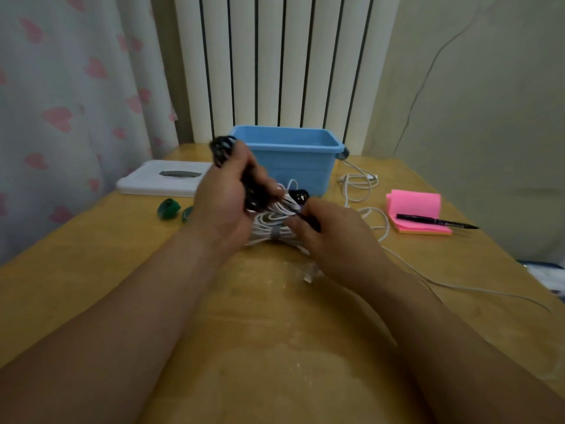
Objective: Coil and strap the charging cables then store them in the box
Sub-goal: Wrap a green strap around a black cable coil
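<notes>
My left hand grips a coiled black cable, whose loops stick out above my fingers and run down through my palm. My right hand pinches a black strap end beside the coil's lower part. Under both hands a white cable bundle lies on the wooden table, bound by a grey strap. The blue box stands open just behind my hands. Loose white cable trails to the right of the box.
A white lid lies left of the box. Two green straps sit near it. A pink sticky-note pad with a black pen lies at the right. A thin white cable runs toward the table's right edge.
</notes>
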The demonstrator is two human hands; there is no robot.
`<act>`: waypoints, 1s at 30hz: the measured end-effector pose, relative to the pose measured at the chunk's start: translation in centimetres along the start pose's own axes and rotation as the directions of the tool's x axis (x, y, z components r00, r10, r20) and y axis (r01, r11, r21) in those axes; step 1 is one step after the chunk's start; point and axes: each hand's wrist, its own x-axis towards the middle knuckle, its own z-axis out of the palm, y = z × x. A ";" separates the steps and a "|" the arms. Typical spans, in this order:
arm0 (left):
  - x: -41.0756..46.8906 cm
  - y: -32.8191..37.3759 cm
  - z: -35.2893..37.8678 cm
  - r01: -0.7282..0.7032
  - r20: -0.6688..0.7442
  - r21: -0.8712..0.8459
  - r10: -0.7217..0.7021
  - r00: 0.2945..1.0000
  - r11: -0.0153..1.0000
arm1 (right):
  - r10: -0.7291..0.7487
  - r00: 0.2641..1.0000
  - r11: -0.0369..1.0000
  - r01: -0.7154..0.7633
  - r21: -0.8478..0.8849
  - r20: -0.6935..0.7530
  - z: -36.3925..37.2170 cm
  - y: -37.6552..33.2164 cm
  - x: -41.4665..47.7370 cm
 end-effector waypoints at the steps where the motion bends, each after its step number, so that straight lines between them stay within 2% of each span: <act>1: 0.4 0.6 -0.5 -0.010 -0.006 -0.016 0.010 1.000 1.000 | 0.010 1.000 0.999 -0.009 -0.033 0.017 -0.3 0.3 0.1; 3: 1.2 1.4 -1.6 -0.043 -0.023 0.029 0.043 0.999 0.999 | -0.012 0.998 0.999 0.010 -0.040 -0.054 -0.9 0.6 0.1; 6: 1.8 2.2 -2.4 -0.091 -0.039 0.074 0.094 0.995 0.993 | -0.125 0.923 0.992 0.114 -0.049 -0.363 -2.4 0.3 0.3; 7: 1.8 2.4 -2.6 -0.097 -0.044 0.086 0.101 0.994 0.992 | -0.119 0.913 0.993 0.105 -0.057 -0.390 -2.8 0.4 0.4; 8: 1.8 2.4 -2.7 -0.098 -0.049 0.111 0.104 0.993 0.989 | -0.079 0.933 0.996 0.059 -0.068 -0.352 -2.9 0.6 0.5; 10: 1.8 2.2 -2.9 -0.090 -0.035 0.219 0.100 0.994 0.972 | 0.033 0.985 0.995 -0.049 -0.091 -0.168 -2.6 1.0 0.6; 11: 1.8 1.9 -2.9 -0.077 -0.016 0.298 0.086 0.996 0.952 | 0.066 0.993 0.996 -0.071 -0.045 -0.098 -2.3 1.2 0.5; 15: 1.2 0.6 -2.3 -0.068 0.084 0.584 0.023 0.996 0.809 | 0.091 0.995 0.939 -0.095 0.331 0.029 -2.6 0.3 0.5; 17: 0.7 0.2 -1.7 -0.124 0.132 0.698 0.044 0.990 0.705 | 0.090 0.995 0.911 -0.095 0.402 0.032 -2.7 0.3 0.5; 19: 0.4 0.0 -1.3 -0.171 0.204 0.756 0.021 0.979 0.632 | 0.086 0.996 0.915 -0.082 0.396 0.006 -2.6 0.4 0.5; 23: 0.1 -0.3 -1.2 -0.167 0.317 0.854 -0.239 0.918 0.492 | 0.130 0.991 0.819 -0.098 0.566 -0.017 -2.2 0.1 0.4; 25: 0.1 -0.4 -1.5 -0.190 0.330 0.892 -0.303 0.894 0.410 | 0.156 0.988 0.770 -0.110 0.629 -0.019 -2.0 0.0 0.5; 28: 0.0 -0.5 -1.5 -0.186 0.330 0.897 -0.325 0.886 0.401 | 0.172 0.985 0.722 -0.112 0.683 -0.020 -2.0 0.0 0.6; 30: 0.2 -0.5 -1.6 -0.103 0.275 0.855 -0.275 0.921 0.509 | 0.196 0.980 0.689 -0.116 0.715 -0.029 -2.4 0.3 0.7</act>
